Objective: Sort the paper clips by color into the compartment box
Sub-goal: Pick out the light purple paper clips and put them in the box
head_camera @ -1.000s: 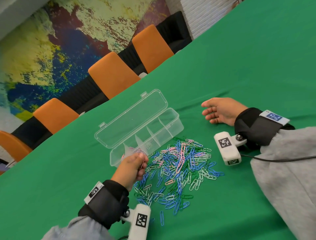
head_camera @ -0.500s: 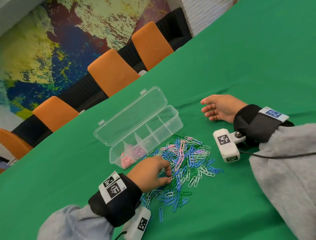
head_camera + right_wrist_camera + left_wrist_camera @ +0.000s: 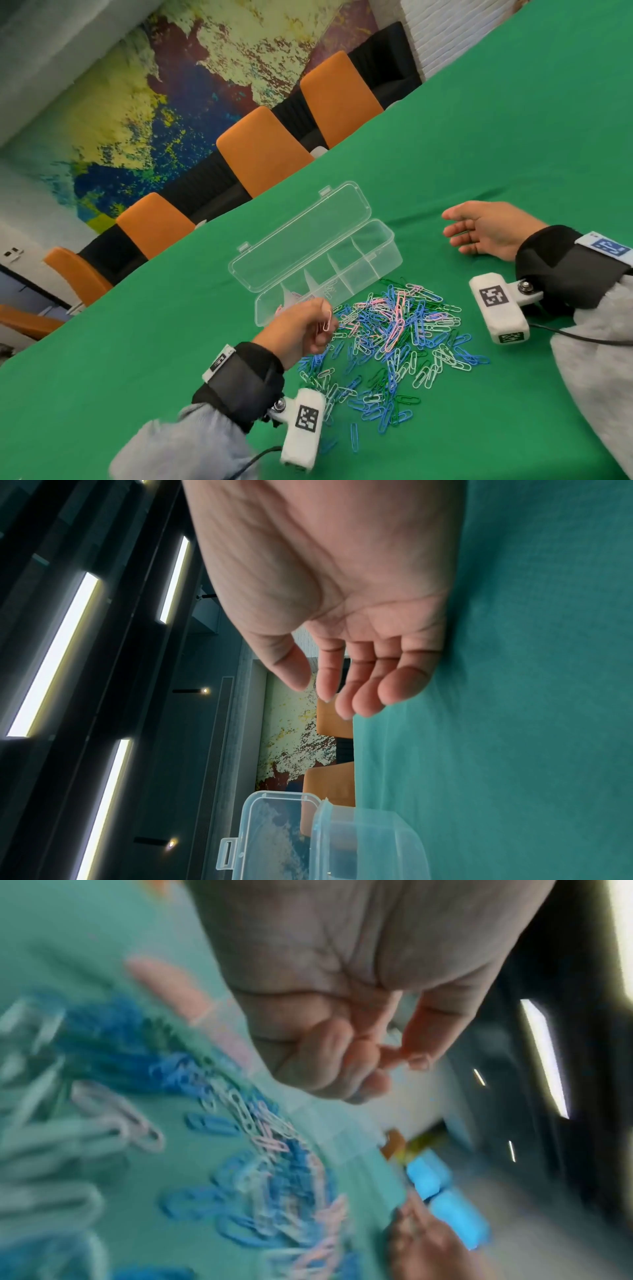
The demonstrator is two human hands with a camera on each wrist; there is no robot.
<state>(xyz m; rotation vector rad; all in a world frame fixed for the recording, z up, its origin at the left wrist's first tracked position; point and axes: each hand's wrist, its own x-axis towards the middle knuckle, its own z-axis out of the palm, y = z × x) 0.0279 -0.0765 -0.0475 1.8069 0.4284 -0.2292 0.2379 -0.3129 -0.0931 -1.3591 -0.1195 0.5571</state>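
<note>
Left hand [image 3: 301,329] raised since, pink clip [image 3: 327,320] pinched.

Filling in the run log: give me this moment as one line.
left hand: pinches pink paper clip above pile | right hand: open, idle on table | compartment box: lid open

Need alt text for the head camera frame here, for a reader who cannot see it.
The left hand pinches a pink paper clip just above the near end of an open clear compartment box on a green table. A pile of mixed paper clips lies beside the box, and the right hand rests open on the table.
</note>
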